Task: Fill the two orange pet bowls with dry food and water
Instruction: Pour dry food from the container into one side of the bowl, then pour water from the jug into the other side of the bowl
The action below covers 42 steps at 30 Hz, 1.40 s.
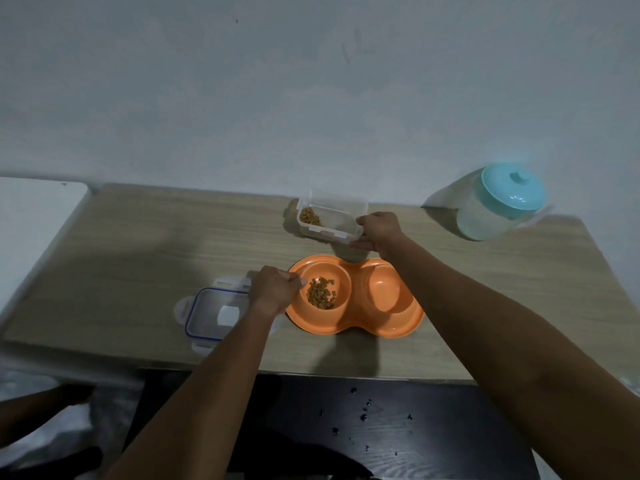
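An orange double pet bowl (356, 323) sits on the wooden table. Its left cup holds a small heap of brown dry food (321, 292); its right cup (384, 289) looks empty. My left hand (275, 287) grips the bowl's left rim with curled fingers. Behind the bowl, my right hand (379, 232) holds the right end of a clear plastic food container (329, 220), which has some kibble left at its left end. A water pitcher with a turquoise lid (498, 202) stands at the back right, apart from both hands.
The container's clear lid (214, 313) with a blue seal lies flat on the table, left of the bowl and partly under my left forearm. A pale wall runs behind the table (121, 258). A dark surface with scattered crumbs (363, 417) lies below the table's front edge.
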{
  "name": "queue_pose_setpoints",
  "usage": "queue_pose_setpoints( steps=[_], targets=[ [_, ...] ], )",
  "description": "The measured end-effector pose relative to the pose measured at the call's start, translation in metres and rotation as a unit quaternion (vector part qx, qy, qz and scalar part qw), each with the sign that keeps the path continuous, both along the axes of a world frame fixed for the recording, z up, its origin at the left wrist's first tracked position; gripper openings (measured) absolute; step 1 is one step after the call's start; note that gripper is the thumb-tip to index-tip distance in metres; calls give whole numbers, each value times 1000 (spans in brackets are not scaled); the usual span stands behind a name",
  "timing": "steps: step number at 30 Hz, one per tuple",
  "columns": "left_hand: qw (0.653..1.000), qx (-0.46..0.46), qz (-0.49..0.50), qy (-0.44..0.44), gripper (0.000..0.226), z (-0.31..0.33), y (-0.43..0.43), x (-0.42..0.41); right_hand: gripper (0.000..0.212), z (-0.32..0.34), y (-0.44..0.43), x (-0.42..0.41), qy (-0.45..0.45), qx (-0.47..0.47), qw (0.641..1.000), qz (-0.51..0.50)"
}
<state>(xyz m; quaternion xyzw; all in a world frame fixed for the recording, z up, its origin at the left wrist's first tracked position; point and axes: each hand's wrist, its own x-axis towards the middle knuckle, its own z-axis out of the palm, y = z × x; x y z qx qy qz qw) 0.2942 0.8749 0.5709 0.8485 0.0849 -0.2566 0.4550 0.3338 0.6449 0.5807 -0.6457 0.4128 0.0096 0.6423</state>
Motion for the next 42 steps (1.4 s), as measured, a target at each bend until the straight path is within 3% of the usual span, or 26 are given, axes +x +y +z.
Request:
queue_pose_setpoints(
  steps=[4,8,12,14,17,21,25,30,34,37,42],
  targets=[
    [1000,-2,-7,9,24,2,1,2,16,-10,1,5,1,3,1000,-6],
    [1000,-3,-9,10,29,1,3,2,37,-24,-1,7,6,10,1000,-10],
    [1000,-5,-16,11,32,1,5,3,23,-24,3,2,7,-34,999,-3],
    [1000,-6,-19,9,34,1,5,3,33,-22,6,-4,11,-60,998,3],
    [999,-2,-32,4,38,0,7,3,54,-15,12,-20,29,-169,985,22],
    [999,-11,-48,-7,37,-1,7,5,40,4,16,-61,2,-330,943,29],
    [998,14,-61,-13,24,4,6,2,37,-1,10,-117,32,-402,915,5],
    [993,84,-59,-54,29,20,-9,-17,51,-19,-10,-173,156,-331,930,39],
    [992,110,-52,-41,20,33,-37,-38,46,-15,-30,-191,125,-311,942,33],
    [993,98,-45,-50,27,36,-67,-50,44,-6,-57,-202,102,-294,950,-15],
    [992,104,-18,-73,33,33,-116,-65,47,1,-105,-214,84,-285,955,0]
  ],
)
